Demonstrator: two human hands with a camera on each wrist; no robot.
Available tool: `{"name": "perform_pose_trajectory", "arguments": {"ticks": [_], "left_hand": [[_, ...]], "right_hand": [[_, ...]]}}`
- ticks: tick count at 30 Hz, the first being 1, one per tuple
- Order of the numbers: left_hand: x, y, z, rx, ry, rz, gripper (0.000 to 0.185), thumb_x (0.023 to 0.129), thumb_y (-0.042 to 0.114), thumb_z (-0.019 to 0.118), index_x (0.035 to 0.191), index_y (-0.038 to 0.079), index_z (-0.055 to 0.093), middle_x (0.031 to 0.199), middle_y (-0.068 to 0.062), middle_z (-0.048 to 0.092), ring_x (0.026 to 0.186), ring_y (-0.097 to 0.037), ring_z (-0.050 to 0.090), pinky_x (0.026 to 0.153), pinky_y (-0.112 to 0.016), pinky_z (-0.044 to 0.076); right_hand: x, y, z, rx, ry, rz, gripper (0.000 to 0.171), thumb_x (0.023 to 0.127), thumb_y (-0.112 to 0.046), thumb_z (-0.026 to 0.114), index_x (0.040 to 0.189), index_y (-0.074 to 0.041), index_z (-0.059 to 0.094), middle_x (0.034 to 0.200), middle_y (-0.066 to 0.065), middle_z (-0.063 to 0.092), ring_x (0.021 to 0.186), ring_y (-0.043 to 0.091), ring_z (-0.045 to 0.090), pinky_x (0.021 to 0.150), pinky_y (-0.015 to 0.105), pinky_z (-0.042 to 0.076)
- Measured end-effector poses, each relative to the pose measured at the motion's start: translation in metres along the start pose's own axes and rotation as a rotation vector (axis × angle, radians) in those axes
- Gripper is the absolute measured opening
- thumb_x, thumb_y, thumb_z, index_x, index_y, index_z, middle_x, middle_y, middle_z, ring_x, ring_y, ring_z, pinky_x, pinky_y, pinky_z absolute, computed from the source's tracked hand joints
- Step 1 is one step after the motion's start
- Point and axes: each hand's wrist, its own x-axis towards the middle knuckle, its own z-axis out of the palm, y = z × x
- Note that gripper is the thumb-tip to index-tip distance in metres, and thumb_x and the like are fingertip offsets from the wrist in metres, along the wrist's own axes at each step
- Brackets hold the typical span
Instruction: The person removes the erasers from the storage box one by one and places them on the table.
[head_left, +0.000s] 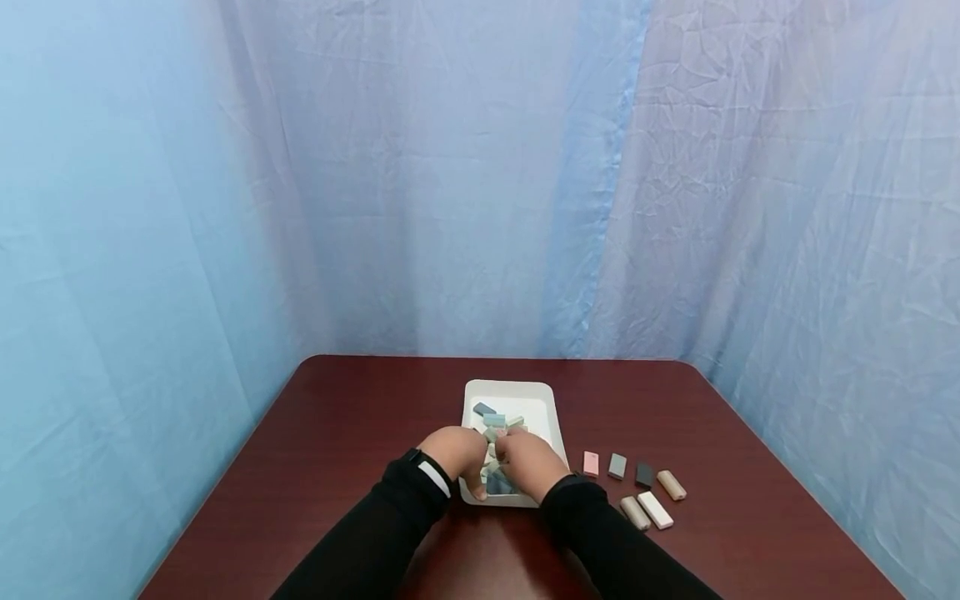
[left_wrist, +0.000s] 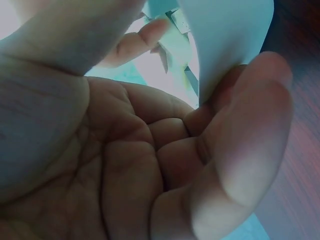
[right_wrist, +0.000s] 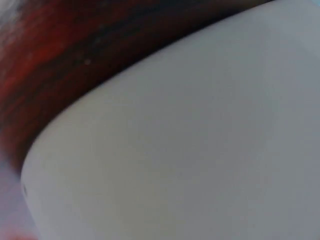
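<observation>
Much of the work is hidden: both hands meet over the near half of the white tray, and their backs cover most of the small blocks heaped inside it, so only a few pale green, teal and grey-blue ends show past the knuckles toward the tray's far end. The left hand sits at the tray's near left corner; in the left wrist view its palm fills the picture, fingers loosely bent with a fingertip against the tray's smooth white wall, but whether it pinches a block cannot be told. The right hand lies over the tray's near right side with fingers pointing into the pile; its grip is hidden from the head camera, and the right wrist view gives only a blurred, rounded white rim against dark reddish wood, so its state cannot be told either. The tray is a shallow rectangle with rounded corners, matte plastic by its look, resting on a glossy dark red-brown table. To the tray's right six flat oblong blocks lie apart on the wood: pink, grey, dark, tan, and nearer the sleeve a beige one beside a cream one. Behind the tray hangs creased pale blue cloth. Black sleeves cover both forearms.
</observation>
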Motion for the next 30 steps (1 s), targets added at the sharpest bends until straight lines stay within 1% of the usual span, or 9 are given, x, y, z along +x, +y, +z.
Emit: {"name": "perform_pose_trajectory", "arguments": {"ticks": [5, 10, 15, 18, 20, 22, 23, 26, 30], "left_hand": [[0.000, 0.001, 0.000, -0.002, -0.004, 0.002, 0.035, 0.084, 0.040, 0.092, 0.092, 0.009, 0.081, 0.088, 0.001, 0.068, 0.079, -0.014, 0.055, 0.087, -0.035, 0.055], [-0.001, 0.000, 0.001, 0.001, -0.003, -0.020, 0.039, 0.084, 0.042, 0.092, 0.101, 0.009, 0.081, 0.100, 0.000, 0.073, 0.087, -0.014, 0.060, 0.095, -0.036, 0.057], [0.005, 0.000, 0.000, 0.018, -0.006, -0.005, 0.038, 0.084, 0.043, 0.092, 0.098, 0.010, 0.081, 0.102, 0.001, 0.075, 0.089, -0.012, 0.062, 0.099, -0.036, 0.057], [0.007, 0.001, -0.001, 0.005, -0.004, 0.014, 0.039, 0.083, 0.044, 0.092, 0.097, 0.009, 0.080, 0.099, 0.000, 0.074, 0.088, -0.013, 0.061, 0.098, -0.037, 0.056], [0.009, 0.000, -0.003, 0.005, -0.007, 0.008, 0.041, 0.083, 0.044, 0.092, 0.097, 0.008, 0.079, 0.099, 0.000, 0.073, 0.088, -0.014, 0.061, 0.098, -0.037, 0.056], [0.009, -0.001, -0.005, 0.012, -0.012, -0.010, 0.042, 0.083, 0.045, 0.092, 0.097, 0.008, 0.079, 0.101, -0.001, 0.074, 0.090, -0.015, 0.062, 0.100, -0.038, 0.056], [0.009, -0.001, -0.005, 0.013, -0.016, -0.018, 0.042, 0.083, 0.045, 0.092, 0.097, 0.008, 0.078, 0.102, -0.001, 0.074, 0.091, -0.015, 0.062, 0.100, -0.038, 0.056], [0.009, -0.002, -0.005, 0.033, -0.027, -0.014, 0.042, 0.084, 0.046, 0.091, 0.095, 0.008, 0.078, 0.105, -0.002, 0.075, 0.094, -0.016, 0.064, 0.101, -0.039, 0.056], [0.010, -0.001, -0.002, 0.033, -0.037, 0.005, 0.043, 0.084, 0.045, 0.091, 0.098, 0.007, 0.078, 0.106, -0.003, 0.075, 0.095, -0.016, 0.064, 0.102, -0.037, 0.056]], "right_hand": [[-0.001, -0.002, 0.002, -0.033, 0.003, -0.060, 0.024, 0.094, -0.001, 0.073, 0.074, -0.013, 0.066, 0.074, -0.004, 0.061, 0.065, 0.008, 0.048, 0.063, 0.026, 0.042], [-0.002, -0.002, 0.002, 0.008, 0.000, 0.013, 0.025, 0.093, -0.006, 0.077, 0.074, -0.015, 0.063, 0.067, -0.007, 0.056, 0.061, 0.007, 0.045, 0.060, 0.026, 0.039], [-0.008, 0.003, -0.003, 0.052, 0.012, 0.129, 0.024, 0.092, -0.013, 0.080, 0.078, -0.014, 0.061, 0.061, -0.004, 0.046, 0.057, 0.010, 0.037, 0.056, 0.028, 0.032], [-0.013, 0.007, -0.008, 0.044, 0.000, 0.170, 0.009, 0.093, -0.010, 0.076, 0.101, -0.010, 0.072, 0.067, 0.001, 0.057, 0.058, 0.013, 0.040, 0.057, 0.030, 0.033], [-0.014, 0.010, -0.011, 0.026, -0.021, 0.157, 0.026, 0.094, -0.010, 0.073, 0.120, -0.011, 0.074, 0.074, 0.005, 0.067, 0.061, 0.015, 0.047, 0.059, 0.032, 0.038], [-0.014, 0.011, -0.012, -0.005, -0.037, 0.116, 0.034, 0.095, -0.009, 0.070, 0.128, -0.014, 0.075, 0.085, 0.005, 0.075, 0.067, 0.015, 0.056, 0.063, 0.034, 0.045], [-0.013, 0.012, -0.012, -0.015, -0.049, 0.096, 0.033, 0.096, -0.008, 0.069, 0.127, -0.016, 0.077, 0.088, 0.006, 0.077, 0.069, 0.016, 0.058, 0.065, 0.035, 0.047], [-0.014, 0.014, -0.009, -0.037, -0.046, 0.050, 0.020, 0.095, -0.004, 0.067, 0.106, -0.013, 0.080, 0.096, 0.003, 0.078, 0.080, 0.015, 0.065, 0.075, 0.036, 0.054], [-0.021, 0.018, -0.006, 0.009, -0.026, 0.047, 0.022, 0.093, 0.005, 0.066, 0.100, -0.012, 0.079, 0.098, 0.005, 0.078, 0.086, 0.018, 0.069, 0.077, 0.036, 0.056]]}}
